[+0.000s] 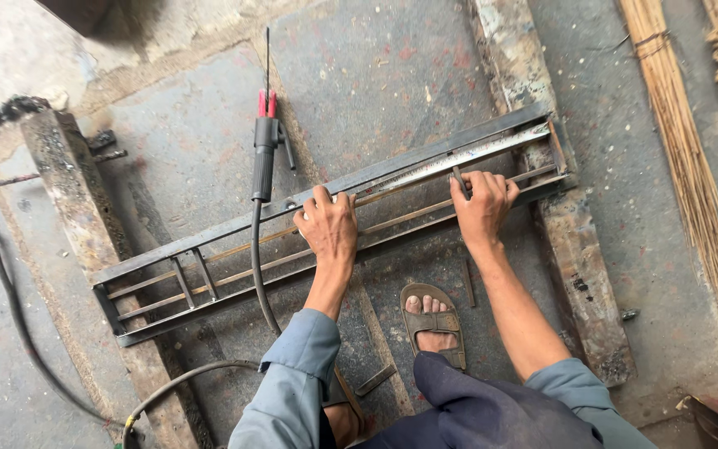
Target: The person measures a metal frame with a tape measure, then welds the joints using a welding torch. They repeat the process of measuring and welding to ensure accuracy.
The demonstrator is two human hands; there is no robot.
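Frame point(209, 266) under both hands; right-hand fingers point(492, 189) pinch short bar point(459, 181).

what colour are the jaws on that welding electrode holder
Red tips on the welding electrode holder, with a black handle; head view.

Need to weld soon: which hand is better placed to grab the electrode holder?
Likely the left hand: it rests on the metal frame right beside the electrode holder and its cable. The right hand grips a short bar further along the frame.
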